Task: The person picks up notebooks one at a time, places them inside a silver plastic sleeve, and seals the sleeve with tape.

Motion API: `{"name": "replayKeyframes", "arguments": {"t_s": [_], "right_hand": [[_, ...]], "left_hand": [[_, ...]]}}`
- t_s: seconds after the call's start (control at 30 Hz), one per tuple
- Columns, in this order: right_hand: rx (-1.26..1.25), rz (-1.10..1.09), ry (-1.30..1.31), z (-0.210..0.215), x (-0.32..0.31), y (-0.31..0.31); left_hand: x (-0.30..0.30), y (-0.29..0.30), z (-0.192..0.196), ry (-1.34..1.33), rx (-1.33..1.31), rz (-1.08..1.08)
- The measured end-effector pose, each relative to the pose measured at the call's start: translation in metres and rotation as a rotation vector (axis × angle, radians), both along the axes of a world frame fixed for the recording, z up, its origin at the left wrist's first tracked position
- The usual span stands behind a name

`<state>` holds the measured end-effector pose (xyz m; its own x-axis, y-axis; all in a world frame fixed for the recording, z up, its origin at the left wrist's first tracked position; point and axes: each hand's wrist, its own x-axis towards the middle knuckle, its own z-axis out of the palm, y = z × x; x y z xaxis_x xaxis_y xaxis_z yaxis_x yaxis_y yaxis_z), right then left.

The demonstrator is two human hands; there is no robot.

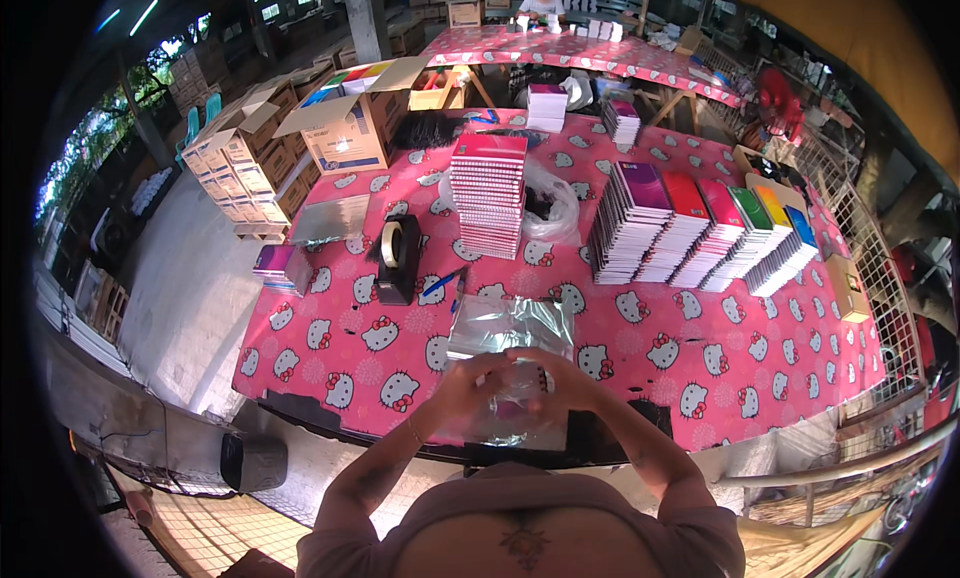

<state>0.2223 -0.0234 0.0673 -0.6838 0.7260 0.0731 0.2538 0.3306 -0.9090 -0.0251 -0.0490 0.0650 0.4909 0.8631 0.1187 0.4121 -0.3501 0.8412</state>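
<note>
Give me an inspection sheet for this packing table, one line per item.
Surface: table under a pink cartoon-cat cloth.
Job's things: clear plastic bag held in both hands over a pile of clear bags.
Clutter: tape dispenser, blue pen, tall notebook stack, fanned coloured notebooks.
Hands: left hand and right hand, both closed on the bag.
Cables: nothing seen.
Surroundings: cardboard boxes, second table, a person behind it.

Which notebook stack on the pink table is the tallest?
The single red-topped stack at table centre, beside the tape dispenser; the fanned row to its right sits lower.
</note>
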Motion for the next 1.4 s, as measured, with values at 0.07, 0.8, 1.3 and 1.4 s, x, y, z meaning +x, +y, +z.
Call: {"name": "replayKeyframes", "arguments": {"t_s": [0.07,0.8,1.3,1.4], "right_hand": [[0.08,0.038,-0.055,0.008,0.002,-0.016],[0.231,-0.313,-0.061,-0.026,-0.005,-0.024],[0.478,-0.124,-0.128,-0.033,0.005,-0.025],[0.646,-0.072,-0.123,-0.029,0.006,-0.025]], "left_hand": [[-0.002,-0.013,0.017,0.173,0.353,-0.022],[0.033,-0.002,0.018,0.3,0.36,0.082],[0.034,-0.035,0.047,0.27,0.681,-0.018],[0.02,-0.038,0.025,0.235,0.714,-0.109]]}}
